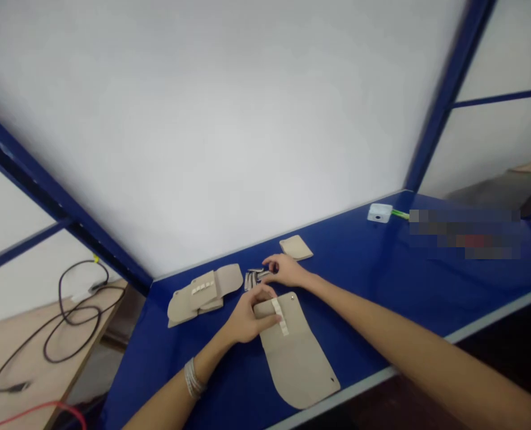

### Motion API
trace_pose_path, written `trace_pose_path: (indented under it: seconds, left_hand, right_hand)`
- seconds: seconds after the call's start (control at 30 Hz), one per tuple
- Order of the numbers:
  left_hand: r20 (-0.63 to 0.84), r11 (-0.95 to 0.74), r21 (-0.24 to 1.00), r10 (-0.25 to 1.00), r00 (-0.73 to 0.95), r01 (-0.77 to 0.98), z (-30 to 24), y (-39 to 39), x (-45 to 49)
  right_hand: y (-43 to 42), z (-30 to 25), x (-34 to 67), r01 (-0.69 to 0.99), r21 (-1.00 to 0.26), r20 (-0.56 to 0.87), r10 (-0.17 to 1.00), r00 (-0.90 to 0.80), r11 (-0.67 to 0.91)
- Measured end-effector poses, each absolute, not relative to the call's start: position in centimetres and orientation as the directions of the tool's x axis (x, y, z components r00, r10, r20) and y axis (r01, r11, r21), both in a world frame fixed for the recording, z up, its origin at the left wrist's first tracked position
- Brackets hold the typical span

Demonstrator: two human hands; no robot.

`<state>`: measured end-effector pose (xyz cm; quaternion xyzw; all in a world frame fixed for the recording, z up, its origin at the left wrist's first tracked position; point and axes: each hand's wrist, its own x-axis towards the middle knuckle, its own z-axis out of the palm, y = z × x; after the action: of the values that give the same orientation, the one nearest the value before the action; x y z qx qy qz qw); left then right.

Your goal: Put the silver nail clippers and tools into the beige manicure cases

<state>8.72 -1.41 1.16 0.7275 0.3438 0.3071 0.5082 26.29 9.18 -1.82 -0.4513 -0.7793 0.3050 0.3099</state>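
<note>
A beige leather-like piece with a rounded end lies on the blue table, a pale strip stuck near its top. My left hand presses on its upper left corner, fingers curled over the edge. My right hand reaches past it to a small heap of dark and silvery small parts, fingers pinched on them; what is pinched is too small to name.
A pile of similar beige pieces lies to the left, a small beige square behind my right hand. A small white device sits far right by the white back panel. Black cables lie on a wooden surface at left.
</note>
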Motion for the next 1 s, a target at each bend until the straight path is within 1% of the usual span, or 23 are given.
trace_pose_path:
  seconds: [0.03, 0.1, 0.23, 0.3, 0.4, 0.5, 0.73, 0.87, 0.93, 1.0]
  left_hand:
    - [0.104, -0.252, 0.948, 0.821, 0.561, 0.193, 1.1, -1.5, 8.7]
    - [0.119, -0.259, 0.948, 0.829, 0.547, 0.187, 1.1, -1.7, 8.7]
    - [0.114, -0.239, 0.956, 0.837, 0.535, 0.169, 1.3, -1.7, 8.7]
    - [0.113, -0.244, 0.955, 0.827, 0.551, 0.17, 1.3, -1.7, 8.7]
    - [0.103, -0.252, 0.945, 0.834, 0.542, 0.208, 1.2, -1.7, 8.7]
    - [0.052, -0.224, 0.937, 0.846, 0.531, 0.266, 1.1, -1.7, 8.7]
    - [0.048, -0.217, 0.918, 0.892, 0.449, 0.332, 0.9, -1.9, 8.9]
    - [0.051, -0.202, 0.929, 0.901, 0.432, 0.31, 0.9, -2.0, 9.0]
    - [0.046, -0.188, 0.935, 0.906, 0.422, 0.3, 0.9, -2.1, 9.1]
    - [0.042, -0.172, 0.94, 0.915, 0.401, 0.294, 0.9, -2.1, 9.2]
  right_hand:
    - [9.1, -1.8, 26.5, 0.516, -0.749, 0.215, 0.889, -0.403, 0.415]
    - [8.9, -1.7, 27.1, 0.503, -0.728, 0.278, 0.871, -0.405, 0.467]
    - [8.3, -1.3, 28.5, 0.452, -0.643, 0.373, 0.769, -0.52, 0.618]
    - [8.0, -1.2, 29.0, 0.454, -0.606, 0.405, 0.744, -0.532, 0.654]
    - [7.8, -1.2, 29.2, 0.457, -0.603, 0.404, 0.745, -0.531, 0.654]
    - [7.6, -1.0, 29.3, 0.463, -0.59, 0.388, 0.735, -0.556, 0.661]
    - [6.7, 0.0, 30.4, 0.567, -0.504, 0.322, 0.751, -0.577, 0.652]
    - [6.4, 0.6, 30.8, 0.575, -0.468, 0.366, 0.74, -0.565, 0.671]
    - [6.2, 1.0, 30.9, 0.565, -0.483, 0.393, 0.742, -0.543, 0.669]
    - [5.9, 1.4, 30.9, 0.536, -0.526, 0.403, 0.749, -0.526, 0.66]
